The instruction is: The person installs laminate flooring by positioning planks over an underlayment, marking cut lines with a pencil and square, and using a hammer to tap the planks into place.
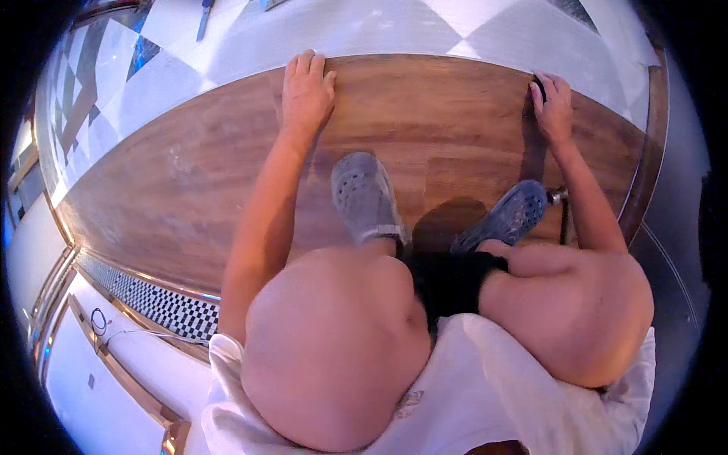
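I squat on a floor of brown wood-look planks (205,167), at its far edge where a pale sheet begins. My left hand (307,91) lies flat on the planks, fingers stretched out to that edge. Farther right, my right hand (555,110) is at the same edge, thumb and fingers closed around a small black object (539,88). Most of this object is hidden by the fingers, so its kind is unclear. Between my arms are my grey clogs with holes, the left clog (364,189) and the right clog (509,216).
Beyond the planks spreads the pale sheet (379,30) with diamond patterns. A blue-grey tool (204,21) lies on it at the far left. Beside my right clog is a shiny metal piece (557,197) on a dark rod. A black-and-white checkered strip (159,299) and thin cable (144,331) are at lower left.
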A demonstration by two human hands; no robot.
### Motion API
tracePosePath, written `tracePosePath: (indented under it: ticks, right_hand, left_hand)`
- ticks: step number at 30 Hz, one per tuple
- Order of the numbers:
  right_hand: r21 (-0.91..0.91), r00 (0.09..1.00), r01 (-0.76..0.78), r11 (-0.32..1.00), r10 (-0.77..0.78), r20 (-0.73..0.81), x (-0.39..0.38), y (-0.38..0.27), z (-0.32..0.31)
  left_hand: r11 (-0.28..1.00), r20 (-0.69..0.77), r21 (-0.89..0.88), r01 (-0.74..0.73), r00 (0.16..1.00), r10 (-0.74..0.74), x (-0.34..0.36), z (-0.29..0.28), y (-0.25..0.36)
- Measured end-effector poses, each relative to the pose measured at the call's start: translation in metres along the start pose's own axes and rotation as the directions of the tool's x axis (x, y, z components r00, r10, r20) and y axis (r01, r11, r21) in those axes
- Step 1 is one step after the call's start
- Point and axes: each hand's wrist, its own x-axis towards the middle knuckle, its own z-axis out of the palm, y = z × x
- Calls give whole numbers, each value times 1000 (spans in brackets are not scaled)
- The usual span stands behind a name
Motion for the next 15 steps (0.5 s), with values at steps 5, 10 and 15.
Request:
tracePosePath:
  ticks: [5, 10, 15]
  right_hand:
    - [-78, 996, -9, 997, 16, 83, -3, -1, 6]
    - [-74, 987, -36, 997, 47, 153, -16, -10, 14]
    - [-47, 981, -29, 998, 37, 188, -22, -9, 10]
  left_hand:
    - [1000, 89, 3, 19, 996, -19, -1, 8, -1]
    - [1000, 2, 29, -10, 1000, 10, -8, 19, 1]
    - [998, -2, 58, -5, 1000, 5, -12, 23, 1]
